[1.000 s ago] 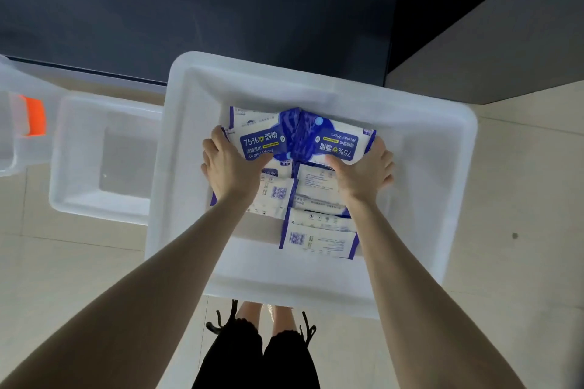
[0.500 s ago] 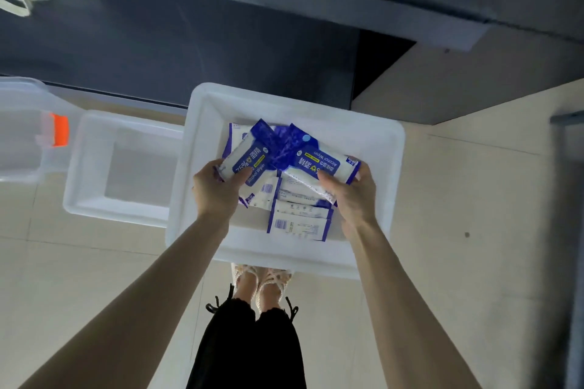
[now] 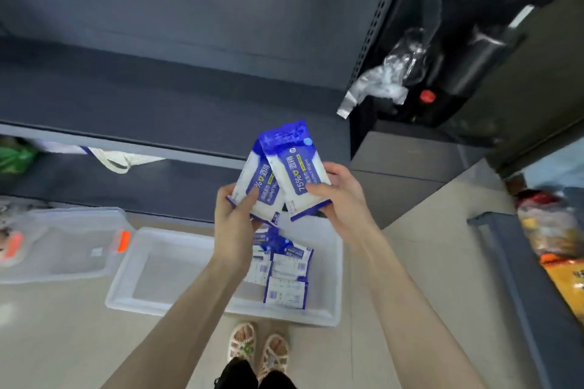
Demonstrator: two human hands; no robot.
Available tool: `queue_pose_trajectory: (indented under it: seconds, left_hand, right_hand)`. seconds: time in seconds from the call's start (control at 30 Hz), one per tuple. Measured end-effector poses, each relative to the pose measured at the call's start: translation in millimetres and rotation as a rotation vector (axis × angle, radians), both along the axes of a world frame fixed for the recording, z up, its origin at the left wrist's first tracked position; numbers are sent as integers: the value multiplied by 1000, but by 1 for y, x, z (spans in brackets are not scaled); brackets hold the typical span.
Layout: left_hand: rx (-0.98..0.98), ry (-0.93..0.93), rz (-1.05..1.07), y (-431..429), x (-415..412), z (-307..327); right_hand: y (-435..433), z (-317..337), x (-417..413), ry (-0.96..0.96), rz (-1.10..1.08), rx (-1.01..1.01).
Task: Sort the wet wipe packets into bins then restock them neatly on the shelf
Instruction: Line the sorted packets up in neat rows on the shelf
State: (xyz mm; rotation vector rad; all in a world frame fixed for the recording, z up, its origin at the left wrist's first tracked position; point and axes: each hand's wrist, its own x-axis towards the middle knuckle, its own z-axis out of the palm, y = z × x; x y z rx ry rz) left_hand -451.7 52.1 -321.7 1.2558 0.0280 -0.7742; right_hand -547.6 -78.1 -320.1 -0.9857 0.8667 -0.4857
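Dark grey shelf (image 3: pixel 164 95) fills the background, with pale tiled floor (image 3: pixel 426 262) below. Two wipe packets are held in the air between the shelf and a white bin (image 3: pixel 284 318), roughly above the bin's far edge.

- **Left hand:** the left hand (image 3: pixel 235 215) grips the left packet (image 3: pixel 257 189) at its near end, with the thumb on the printed face and the fingers curled behind.
- **Right hand:** the right hand (image 3: pixel 343 199) pinches the right packet (image 3: pixel 301 174) likewise, with the thumb across its lower face.
- **Overlap:** the right packet overlaps the left, and the two touch there.
- **Axes:** the long axes are nearly parallel. They run from the hands up and away, with the blue sealed ends toward the shelf.
- **Arms:** both forearms are extended and converge on the packets, with the hands about level and near each other.
- **Other packets:** more packets (image 3: pixel 286 275) lie flat in the bin, beneath the left wrist.

The shelf board lies straight beyond the packet tips, so the coming move is probably a forward reach along those axes. Neither hand is clearly nearer the shelf. The right packet lies on top and would come away first.
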Motion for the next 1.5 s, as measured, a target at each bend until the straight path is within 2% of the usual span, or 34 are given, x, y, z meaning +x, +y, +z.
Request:
queue_pose_trajectory:
  seconds: [0.1,0.27,0.43,0.53,0.6,0.7,0.87,1.03,1.1,1.27,1.5]
  left_hand:
    - [-120,-120,-16,-6,1,61]
    - [-172,-397,-50,-14,11,138]
    - [-202,-562,-62,-28,45,197]
    - [-180,-676,-142,-38,79,229]
    - [-152,-740,-211,-47,105,251]
    - [-95,-842,-330,-65,146,283]
    - [-8,-960,-522,-107,221,320]
    - [21,-883,-694,-160,291,326]
    - [43,-902,-694,-183,315,328]
    - [118,-1110,-604,-241,362,335]
    - [288,-1247,-645,-330,406,331]
  right_hand:
    - [-2,65,8,-135,12,-77]
    - [-11,148,25,-220,-11,-209]
    - [-26,203,43,-251,27,-386]
    - [-45,231,55,-315,57,-445]
    - [-64,250,65,-342,5,-455]
    - [-91,274,81,-222,5,-609]
    - [-126,305,130,96,203,-861]
    - [-164,313,182,182,119,-912]
    - [-184,310,200,233,59,-928]
    - [-231,309,237,325,-60,-1000]
    - [-290,301,278,402,-130,-1008]
